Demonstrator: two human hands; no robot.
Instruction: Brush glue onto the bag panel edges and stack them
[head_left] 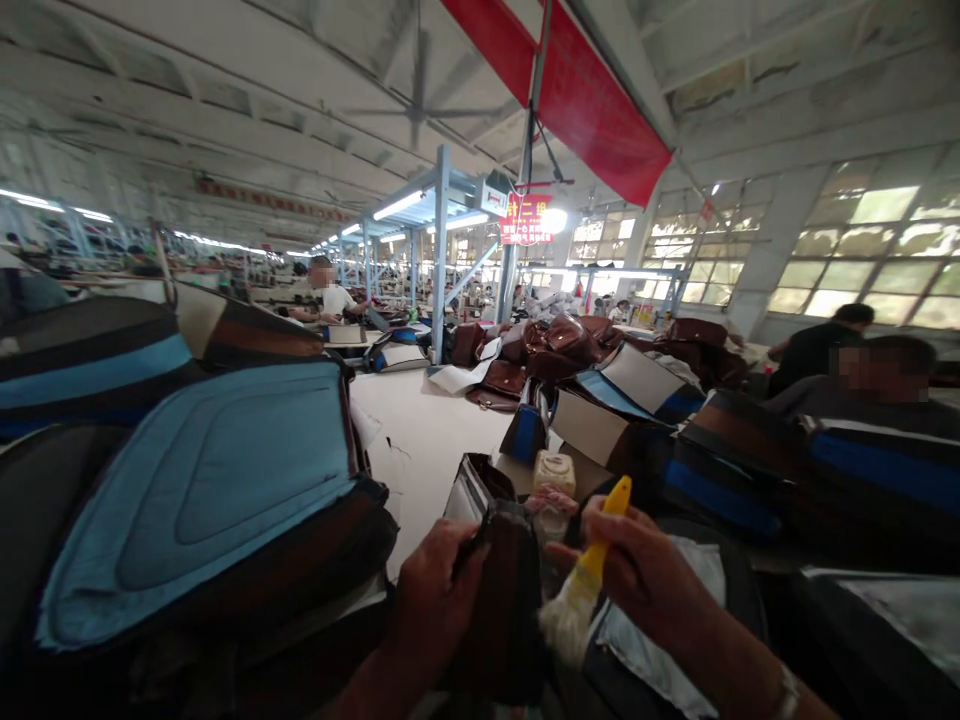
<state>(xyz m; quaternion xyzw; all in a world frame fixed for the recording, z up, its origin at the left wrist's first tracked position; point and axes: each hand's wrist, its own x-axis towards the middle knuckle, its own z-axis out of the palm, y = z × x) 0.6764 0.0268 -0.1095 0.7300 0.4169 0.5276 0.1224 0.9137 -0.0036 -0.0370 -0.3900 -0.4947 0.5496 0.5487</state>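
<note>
My left hand [439, 580] is closed on the upper edge of a dark brown and black bag piece [506, 600] in front of me. In my right hand [637, 560] is a yellow-handled brush [596, 555], its pale bristles pointing down beside the right side of the piece. A pale yellowish container [555, 474] stands just beyond, with a pinkish crumpled thing [552, 503] at its near side.
A large light-blue panelled bag [225, 480] lies at the left. Blue, brown and beige pieces [720, 470] are piled at the right. Brown bags [570, 345] are heaped behind the white table [420, 430]. People sit at the right and work farther back.
</note>
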